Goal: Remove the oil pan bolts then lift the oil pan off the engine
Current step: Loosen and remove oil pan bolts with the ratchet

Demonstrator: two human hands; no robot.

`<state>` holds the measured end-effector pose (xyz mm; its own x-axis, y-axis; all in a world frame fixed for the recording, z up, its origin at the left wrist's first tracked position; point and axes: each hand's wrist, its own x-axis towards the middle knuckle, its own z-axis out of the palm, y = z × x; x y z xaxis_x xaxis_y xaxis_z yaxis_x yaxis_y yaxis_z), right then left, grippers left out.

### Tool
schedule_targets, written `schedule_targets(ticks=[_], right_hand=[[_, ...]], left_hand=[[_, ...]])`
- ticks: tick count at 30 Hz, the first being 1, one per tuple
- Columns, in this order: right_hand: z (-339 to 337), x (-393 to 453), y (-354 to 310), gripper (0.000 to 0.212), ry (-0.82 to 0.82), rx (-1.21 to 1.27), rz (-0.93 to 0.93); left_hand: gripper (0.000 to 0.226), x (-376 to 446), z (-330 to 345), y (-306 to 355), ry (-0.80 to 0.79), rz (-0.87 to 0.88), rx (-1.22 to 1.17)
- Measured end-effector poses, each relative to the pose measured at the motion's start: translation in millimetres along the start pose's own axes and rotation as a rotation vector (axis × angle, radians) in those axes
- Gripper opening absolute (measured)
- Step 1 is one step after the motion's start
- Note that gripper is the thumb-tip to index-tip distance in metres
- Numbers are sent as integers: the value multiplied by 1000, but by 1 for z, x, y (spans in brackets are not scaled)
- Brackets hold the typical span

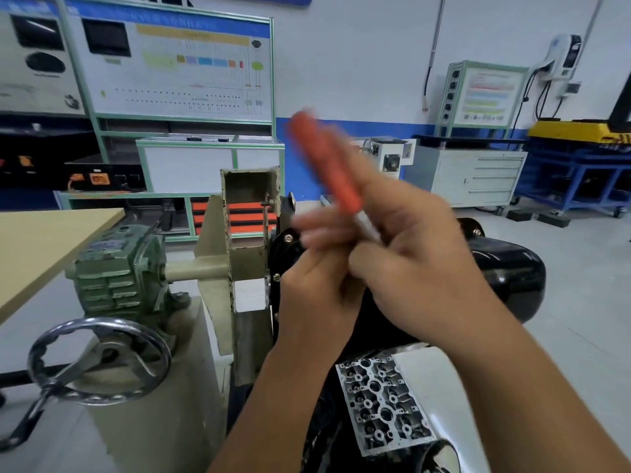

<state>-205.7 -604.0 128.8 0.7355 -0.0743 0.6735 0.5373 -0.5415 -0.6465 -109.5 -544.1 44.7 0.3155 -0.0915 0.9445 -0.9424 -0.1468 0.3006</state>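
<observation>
Both hands raised together over the black oil pan (505,268), right hand (420,247) gripping an orange-handled tool (324,158), left hand (317,288) curled at its shaft.

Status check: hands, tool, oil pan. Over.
Both hands, left and right, grip the orange-handled driver, blurred. Black oil pan on the engine, behind the hands. Flange bolts visible.

Beige engine stand (153,421) fills lower left; green gearbox (119,268) sits on its top, chrome handwheel (99,361) at its front edge. Upright beige bracket (251,213) rises at the stand's right edge. Tan tabletop (44,244) at far left, its corner near the gearbox.
</observation>
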Motion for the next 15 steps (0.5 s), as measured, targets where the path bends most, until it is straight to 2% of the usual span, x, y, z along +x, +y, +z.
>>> schedule_targets(ticks=[1,2,3,4,5,7,8,9,10,11,14,15], right_hand=[[-6,3,-5,105,-192,-76,-36],[-11,4,-7,104,-300,-131,-67],[-14,4,-7,104,-302,-154,-78],[-13,3,-6,104,-201,-116,-78],[-11,1,-2,104,-22,-21,-60],[0,-4,4,101,454,293,70],[3,-5,10,96,639,396,104],[4,-5,15,94,709,388,130],[3,-7,19,96,674,316,140],[-3,-8,22,100,545,224,92],[-21,-3,7,104,-60,70,5],[-23,-1,2,102,-203,-4,-26]], left_hand=[[14,0,0,-1,-6,-28,83],[12,-1,1,-4,-6,-44,141],[13,-1,-1,-6,-35,-25,142],[15,1,-3,-6,-73,2,73],[21,2,-4,-6,-109,17,-25],[31,4,-5,1,-126,39,-111],[33,5,-5,4,-118,50,-103],[32,5,-2,7,-106,42,-91],[31,5,0,8,-92,21,-95],[30,5,1,10,-83,3,-124],[18,6,1,7,-99,12,-53],[11,3,2,5,-123,-17,16]])
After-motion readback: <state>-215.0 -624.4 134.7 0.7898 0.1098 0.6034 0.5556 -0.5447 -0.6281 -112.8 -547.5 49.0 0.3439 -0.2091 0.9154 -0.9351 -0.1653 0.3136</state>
